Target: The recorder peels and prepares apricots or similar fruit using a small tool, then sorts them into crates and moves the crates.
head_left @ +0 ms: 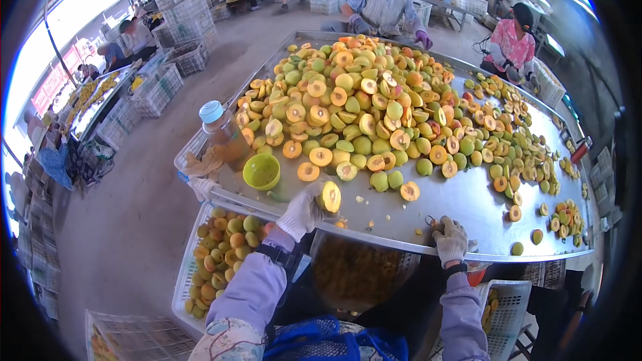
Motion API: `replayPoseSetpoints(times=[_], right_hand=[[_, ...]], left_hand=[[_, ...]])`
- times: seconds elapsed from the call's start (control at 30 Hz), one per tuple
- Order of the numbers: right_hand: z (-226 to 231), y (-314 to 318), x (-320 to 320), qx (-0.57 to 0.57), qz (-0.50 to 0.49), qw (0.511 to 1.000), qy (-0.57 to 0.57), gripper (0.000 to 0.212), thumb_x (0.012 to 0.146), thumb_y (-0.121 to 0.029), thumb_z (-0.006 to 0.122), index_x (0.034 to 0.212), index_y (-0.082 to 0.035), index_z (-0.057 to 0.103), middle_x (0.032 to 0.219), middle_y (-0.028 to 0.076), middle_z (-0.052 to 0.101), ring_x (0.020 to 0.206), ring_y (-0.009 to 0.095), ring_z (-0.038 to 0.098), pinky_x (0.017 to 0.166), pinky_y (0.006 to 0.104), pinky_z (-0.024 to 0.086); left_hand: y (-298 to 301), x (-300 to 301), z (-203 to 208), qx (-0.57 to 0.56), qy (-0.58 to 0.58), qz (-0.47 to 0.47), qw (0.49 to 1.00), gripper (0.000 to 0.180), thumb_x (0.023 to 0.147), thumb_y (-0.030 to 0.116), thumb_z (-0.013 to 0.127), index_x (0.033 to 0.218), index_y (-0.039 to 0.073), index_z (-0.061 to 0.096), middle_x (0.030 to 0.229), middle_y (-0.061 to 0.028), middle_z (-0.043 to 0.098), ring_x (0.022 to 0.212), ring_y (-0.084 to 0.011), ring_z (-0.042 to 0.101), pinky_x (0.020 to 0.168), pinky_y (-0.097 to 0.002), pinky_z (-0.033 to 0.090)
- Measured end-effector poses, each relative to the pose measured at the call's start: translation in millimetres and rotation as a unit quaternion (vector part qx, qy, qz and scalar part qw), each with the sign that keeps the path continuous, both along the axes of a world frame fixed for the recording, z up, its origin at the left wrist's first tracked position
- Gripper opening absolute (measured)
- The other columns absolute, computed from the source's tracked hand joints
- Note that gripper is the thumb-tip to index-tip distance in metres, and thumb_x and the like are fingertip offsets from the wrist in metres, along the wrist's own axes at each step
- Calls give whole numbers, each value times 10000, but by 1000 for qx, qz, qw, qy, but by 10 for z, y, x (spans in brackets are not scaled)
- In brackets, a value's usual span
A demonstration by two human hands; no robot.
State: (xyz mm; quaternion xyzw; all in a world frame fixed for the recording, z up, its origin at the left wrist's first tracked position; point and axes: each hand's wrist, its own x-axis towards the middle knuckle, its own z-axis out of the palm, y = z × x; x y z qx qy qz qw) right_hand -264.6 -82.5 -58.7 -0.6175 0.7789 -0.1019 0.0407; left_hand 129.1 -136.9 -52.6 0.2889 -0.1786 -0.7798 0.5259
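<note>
My left hand (301,212), in a white knit glove, is closed on a peach half (330,196) with its cut yellow face turned outward, above the near edge of the metal table (394,227). By the same edge, further right, my gloved right hand (452,238) has its fingers curled in. Something small and dark shows at its fingertips, too small to name. Beyond both hands rises a big heap of whole and halved peaches (361,87), greenish yellow with orange flesh. Left of my left hand stand a lime-green bowl (261,171) and a jar with a blue lid (212,112).
Below the table's left end sits a white crate of peaches (227,247). A dark-filled container (361,267) is under the edge before me, and another white crate (506,314) stands at lower right. Two people work across the table; stacked crates (184,20) stand at back left.
</note>
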Motion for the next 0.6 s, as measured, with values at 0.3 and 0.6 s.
replayPoseSetpoints(times=[0.3,0.6], right_hand=[[-429,13,-293,-214,-7,897,-387,340,955,-251,585,1261,-101,578,1001,83,686,813,181,627,754,356,502],[1379,904,1447,68,110,738,-662,407,988,-217,532,1342,-21,487,944,51,629,763,99,580,626,225,472]], left_hand=[[555,-221,625,-30,63,56,996,448,955,419,589,1216,59,531,1131,-169,631,870,-349,687,550,-341,585],[900,-257,859,-88,46,18,995,658,932,580,555,1315,48,502,1190,-201,622,913,-350,694,573,-365,610]])
